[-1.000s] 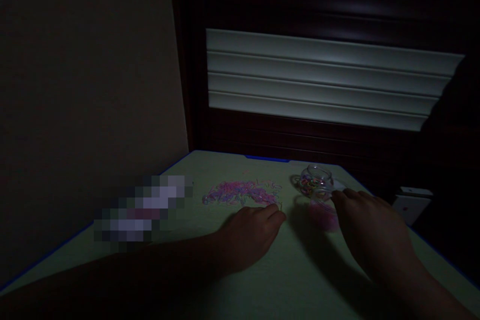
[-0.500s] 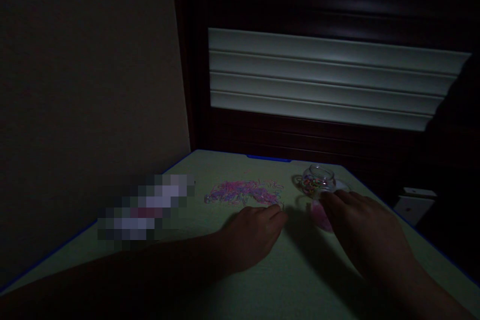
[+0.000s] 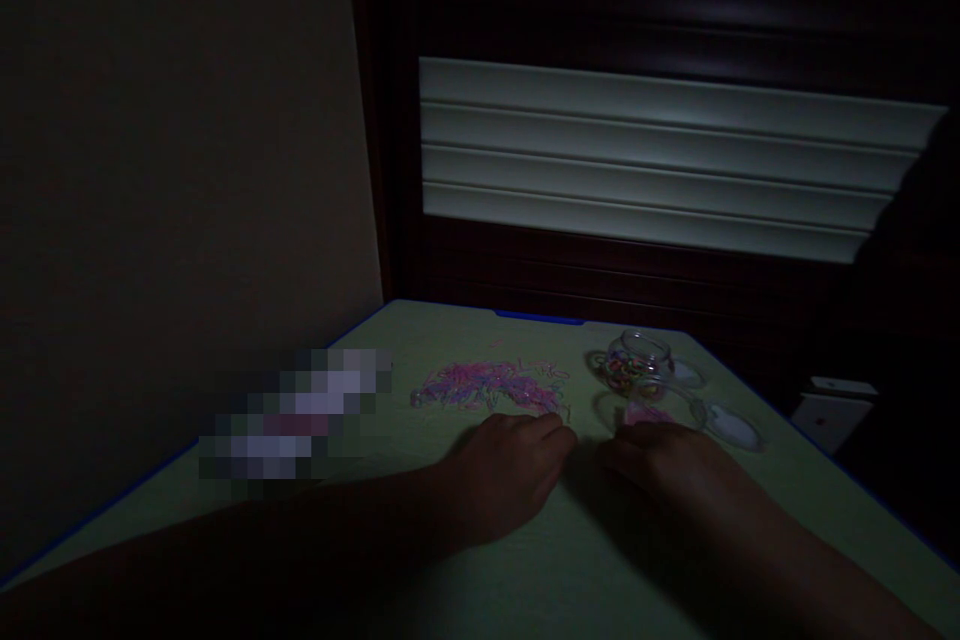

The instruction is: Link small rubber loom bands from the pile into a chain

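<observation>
A loose pile of small pink and purple rubber bands (image 3: 484, 385) lies on the pale green table (image 3: 465, 590). At the pile's near right edge rests my left hand (image 3: 514, 470), its fingers pinched together; anything between them is too dark to make out. My right hand (image 3: 667, 465) is low over the table, fingers curled together, just in front of a clear jar with pink contents (image 3: 646, 412), and partly hides it. Its fingertips are in shadow, so what they hold does not show. Behind stands another open clear jar (image 3: 637, 365) of multicoloured bands.
Two round lids, a nearer lid (image 3: 733, 428) and a farther lid (image 3: 686, 373), lie right of the jars. A blurred-out patch (image 3: 300, 415) covers something at the left. A white box (image 3: 832, 415) is beyond the right edge. Wall and dark slatted panel border the table.
My right hand has come down and leftward from the mouth of the pink jar to the table in front of it, uncovering the nearer lid. The left hand has barely moved.
</observation>
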`<state>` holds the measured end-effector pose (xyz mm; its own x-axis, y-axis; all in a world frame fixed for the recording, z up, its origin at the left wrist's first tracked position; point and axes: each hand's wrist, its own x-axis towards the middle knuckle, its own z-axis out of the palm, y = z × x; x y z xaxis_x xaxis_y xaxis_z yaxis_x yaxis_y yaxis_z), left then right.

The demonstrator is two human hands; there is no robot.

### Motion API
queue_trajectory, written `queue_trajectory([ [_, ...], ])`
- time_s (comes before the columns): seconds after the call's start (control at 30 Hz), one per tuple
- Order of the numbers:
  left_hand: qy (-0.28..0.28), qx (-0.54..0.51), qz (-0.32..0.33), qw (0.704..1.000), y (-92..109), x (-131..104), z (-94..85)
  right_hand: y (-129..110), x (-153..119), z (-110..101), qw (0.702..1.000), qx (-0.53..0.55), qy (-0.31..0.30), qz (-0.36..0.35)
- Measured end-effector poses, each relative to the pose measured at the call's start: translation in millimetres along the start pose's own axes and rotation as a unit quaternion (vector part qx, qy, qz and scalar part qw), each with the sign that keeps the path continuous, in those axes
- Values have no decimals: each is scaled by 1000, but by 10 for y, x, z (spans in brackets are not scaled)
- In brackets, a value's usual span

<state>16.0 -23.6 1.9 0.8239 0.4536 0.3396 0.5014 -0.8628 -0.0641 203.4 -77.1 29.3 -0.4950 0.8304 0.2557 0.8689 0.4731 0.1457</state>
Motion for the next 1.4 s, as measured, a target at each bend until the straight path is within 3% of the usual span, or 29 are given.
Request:
queue_trajectory([
  [0.4,-13,39,-1,999,-88,-26,-53,1,-5,42,998,-1,6,-64],
  [0.67,-13,106,-111,988,-370,26,-95,-66,-1,-33,996,24,7,-81],
  [1.4,-63,134,-132,980,-368,-6,-51,-72,-13,-55,996,19,-6,-88],
])
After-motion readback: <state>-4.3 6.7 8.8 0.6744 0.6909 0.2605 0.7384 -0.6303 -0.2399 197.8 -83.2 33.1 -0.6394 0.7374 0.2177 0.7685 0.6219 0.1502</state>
